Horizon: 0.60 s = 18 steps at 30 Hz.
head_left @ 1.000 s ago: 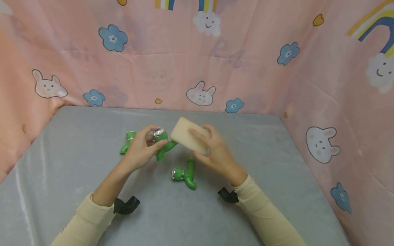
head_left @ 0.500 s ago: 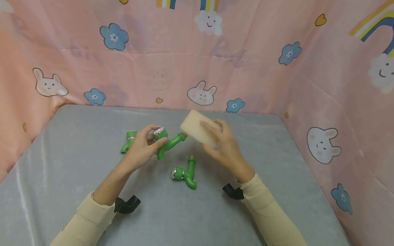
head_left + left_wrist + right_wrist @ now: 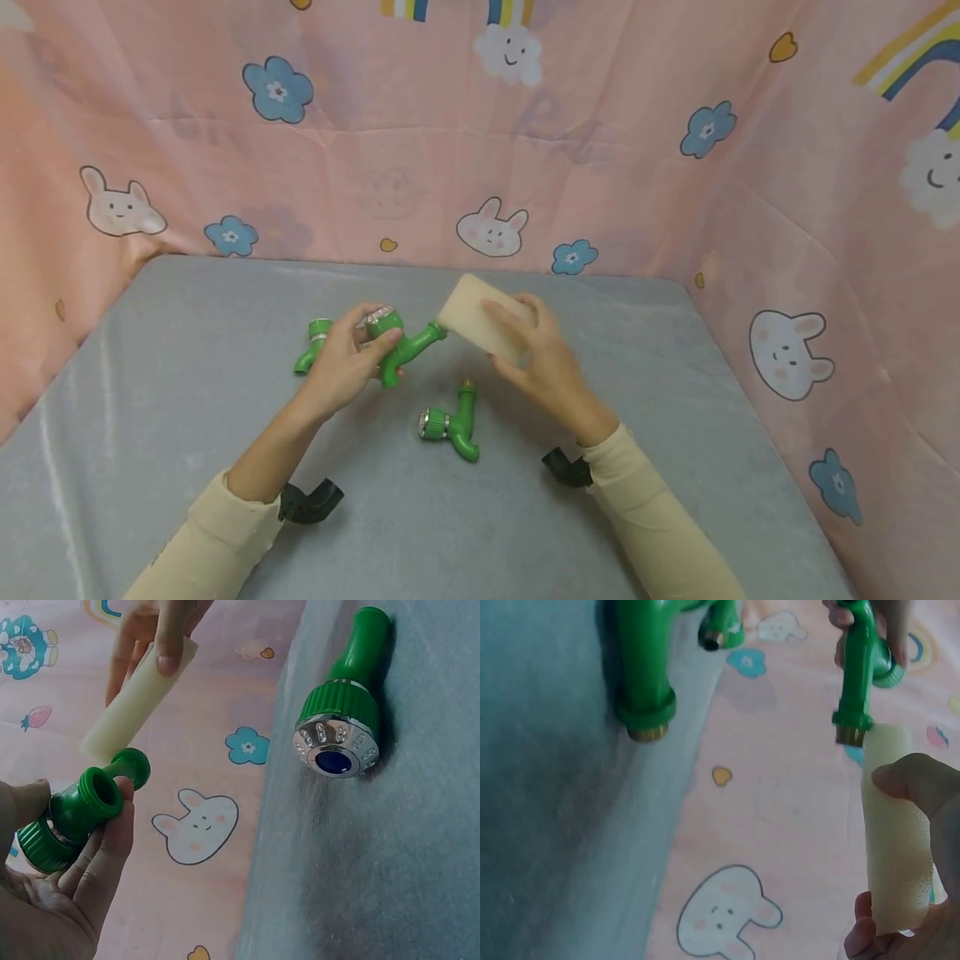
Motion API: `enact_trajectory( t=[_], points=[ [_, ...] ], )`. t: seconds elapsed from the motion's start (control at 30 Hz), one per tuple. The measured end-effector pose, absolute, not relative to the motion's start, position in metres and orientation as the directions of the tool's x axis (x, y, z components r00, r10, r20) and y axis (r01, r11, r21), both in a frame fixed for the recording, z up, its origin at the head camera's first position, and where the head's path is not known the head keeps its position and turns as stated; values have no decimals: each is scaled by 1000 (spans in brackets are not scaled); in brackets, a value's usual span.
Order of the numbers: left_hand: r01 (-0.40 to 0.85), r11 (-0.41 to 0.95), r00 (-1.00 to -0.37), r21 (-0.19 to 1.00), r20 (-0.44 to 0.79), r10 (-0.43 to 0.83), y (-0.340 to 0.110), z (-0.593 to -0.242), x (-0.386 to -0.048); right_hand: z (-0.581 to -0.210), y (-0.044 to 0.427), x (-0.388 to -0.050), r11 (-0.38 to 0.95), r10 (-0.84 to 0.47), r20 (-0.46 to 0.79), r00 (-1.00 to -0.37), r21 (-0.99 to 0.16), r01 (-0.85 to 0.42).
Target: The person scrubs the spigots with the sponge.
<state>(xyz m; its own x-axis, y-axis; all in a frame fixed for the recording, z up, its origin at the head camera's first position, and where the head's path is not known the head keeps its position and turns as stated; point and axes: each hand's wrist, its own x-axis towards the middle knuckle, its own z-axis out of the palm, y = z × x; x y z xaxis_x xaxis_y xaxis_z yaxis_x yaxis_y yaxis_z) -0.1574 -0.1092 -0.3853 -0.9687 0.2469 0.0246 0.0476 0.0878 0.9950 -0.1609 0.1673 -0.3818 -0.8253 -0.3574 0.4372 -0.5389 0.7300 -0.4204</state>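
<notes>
One tap point(image 3: 408, 350) is gripped by the curled left hand point(image 3: 341, 367), sponge point(image 3: 474, 315) pinched by the right hand point(image 3: 551, 371); tap-end wiping apparently underway, steady contact called for next.

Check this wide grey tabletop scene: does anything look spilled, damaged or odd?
Nothing looks spilled or damaged. Slightly odd: the glossy green tap in the left hand is loose, its brass-coloured end joined to no pipe.

Glossy, plastic-looking on green faucet point(image 3: 412, 347); chrome-shiny on knob cap point(image 3: 384, 317); matt, foamy on cream sponge point(image 3: 472, 312); velvety on grey tablecloth point(image 3: 675, 400).
</notes>
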Motion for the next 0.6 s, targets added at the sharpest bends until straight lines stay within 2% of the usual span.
enact_trajectory(
  t=[0.13, 0.27, 0.33, 0.6],
  points=[
    [35, 67, -969, 997, 18, 246, -110, -386, -159, -378, 168, -160, 717, -345, 488, -801, -413, -561],
    [26, 32, -966, 999, 17, 258, -111, -387, -159, -379, 158, -155, 655, -462, 517, -721, -348, -670],
    [30, 19, -967, 999, 24, 255, -112, -387, -160, -381, 153, -154, 631, -506, 504, -700, -338, -698],
    [42, 20, -971, 999, 36, 235, -115, -387, -160, -386, 164, -162, 659, -422, 486, -766, -416, -627]
  ],
)
